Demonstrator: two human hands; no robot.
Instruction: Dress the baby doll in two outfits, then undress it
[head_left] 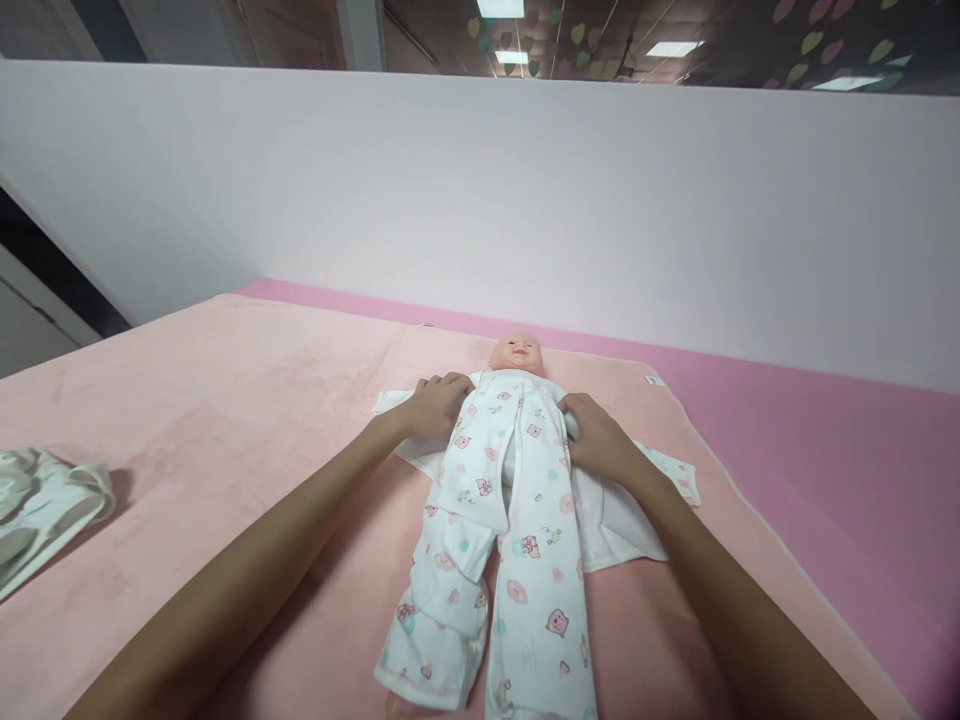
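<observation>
While the trousers [531,500] lie on the doll [517,350], waist away from the person and legs pointing back, the left hand [440,405] and right hand [596,437] sit about equally near, one at each side of the waist. Both have curled fingers; whether they pinch cloth, I cannot tell. The trousers are white with pink animal prints, one leg rumpled. Around them spread a white shirt [611,525] and a pink blanket [202,440].
</observation>
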